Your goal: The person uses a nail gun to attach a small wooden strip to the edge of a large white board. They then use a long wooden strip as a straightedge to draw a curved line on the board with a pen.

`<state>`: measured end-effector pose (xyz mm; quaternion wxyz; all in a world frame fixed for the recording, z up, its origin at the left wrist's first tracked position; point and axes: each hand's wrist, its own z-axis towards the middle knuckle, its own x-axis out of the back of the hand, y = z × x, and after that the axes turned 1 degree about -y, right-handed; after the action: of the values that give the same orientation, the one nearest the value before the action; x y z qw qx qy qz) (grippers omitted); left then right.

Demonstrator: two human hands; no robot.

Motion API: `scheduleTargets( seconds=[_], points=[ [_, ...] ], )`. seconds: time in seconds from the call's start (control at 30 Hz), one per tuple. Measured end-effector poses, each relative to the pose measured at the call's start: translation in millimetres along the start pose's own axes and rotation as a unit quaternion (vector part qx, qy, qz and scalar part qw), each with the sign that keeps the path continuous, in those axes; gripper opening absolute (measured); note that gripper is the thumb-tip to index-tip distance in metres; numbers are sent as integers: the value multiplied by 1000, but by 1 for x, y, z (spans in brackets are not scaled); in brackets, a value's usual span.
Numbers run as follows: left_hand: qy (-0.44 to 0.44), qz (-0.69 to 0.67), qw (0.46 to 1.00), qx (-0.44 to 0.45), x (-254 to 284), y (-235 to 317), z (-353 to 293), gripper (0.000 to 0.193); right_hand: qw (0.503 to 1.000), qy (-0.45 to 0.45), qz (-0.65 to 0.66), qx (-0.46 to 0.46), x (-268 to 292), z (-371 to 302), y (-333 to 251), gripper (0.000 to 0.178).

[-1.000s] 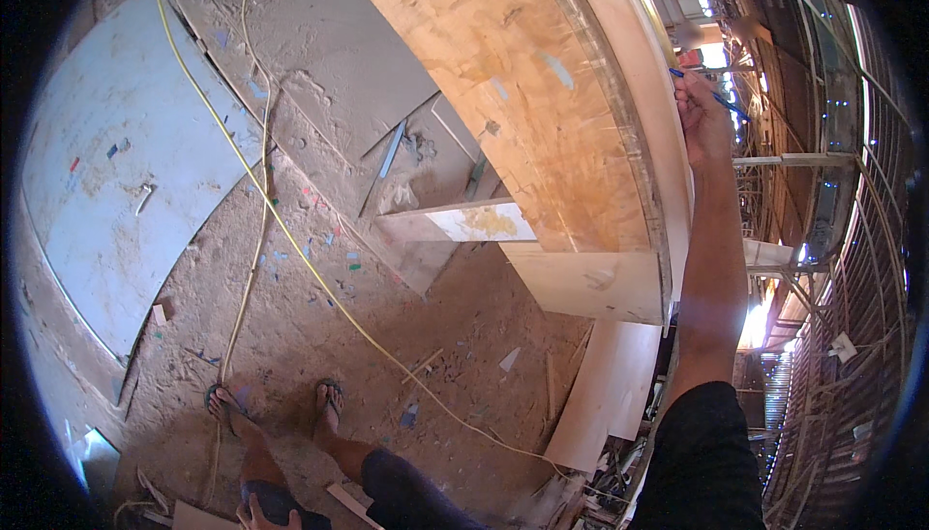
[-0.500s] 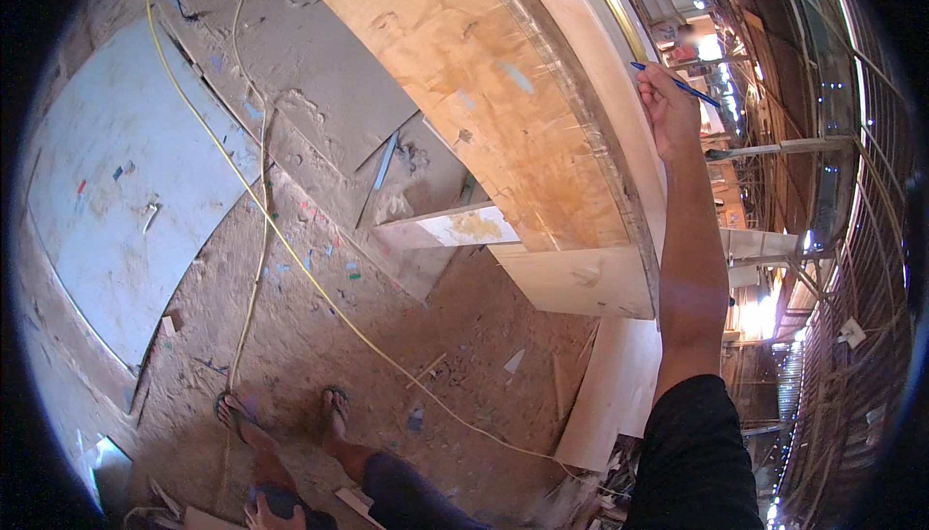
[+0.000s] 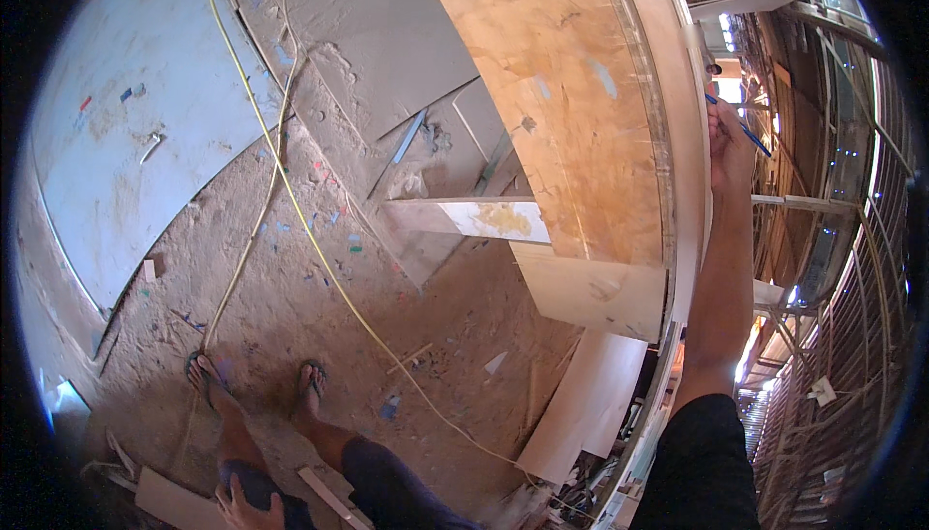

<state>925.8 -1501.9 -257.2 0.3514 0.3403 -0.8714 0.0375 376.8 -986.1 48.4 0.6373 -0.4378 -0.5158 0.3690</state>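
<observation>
My right hand (image 3: pixel 730 148) is closed round a slim blue pen (image 3: pixel 753 139). It is at the outer edge of a wooden workbench (image 3: pixel 571 114), beside a pale board (image 3: pixel 685 94) lying along that edge. The pen slants, one end by my fingertips and the other sticking out past the back of the hand. Whether its tip touches the board, I cannot tell. My left hand (image 3: pixel 250 511) rests on my leg near the lower edge, fingers spread and holding nothing.
A yellow cord (image 3: pixel 334 278) crosses the dusty floor and a paler cord (image 3: pixel 242 273) near my sandalled feet. A bluish sheet (image 3: pixel 135 133) lies at left. Thin panels (image 3: pixel 585 404) lean below the bench, and scraps litter the ground. Poles and slatted walls (image 3: pixel 823 336) stand at right.
The view has tilted, so the bench and floor appear shifted to the right. My right hand, pen still in it, sits further right and lower in the picture. A yellow strip along the board has gone from sight.
</observation>
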Motion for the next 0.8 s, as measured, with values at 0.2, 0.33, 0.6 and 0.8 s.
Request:
scheduleTargets(
  seconds=[0.2, 0.33, 0.6, 0.8],
  points=[
    [-8, 3, 1000, 14, 4, 3, 0, 70, 999, 1, -49, 11, -11, -8, 0, 18],
    [15, -17, 1000, -16, 6, 6, 1, 70, 999, -20, -47, -5, -9, -9, -3, 17],
    [-5, -9, 1000, 5, -8, -10, 1, 76, 1000, 14, 7, 0, -3, -2, 1, 12],
    [-68, 39, 991, 108, -36, -13, 9, 81, 999, 22, -22, 31, -3, -1, 6, 15]
  ],
)
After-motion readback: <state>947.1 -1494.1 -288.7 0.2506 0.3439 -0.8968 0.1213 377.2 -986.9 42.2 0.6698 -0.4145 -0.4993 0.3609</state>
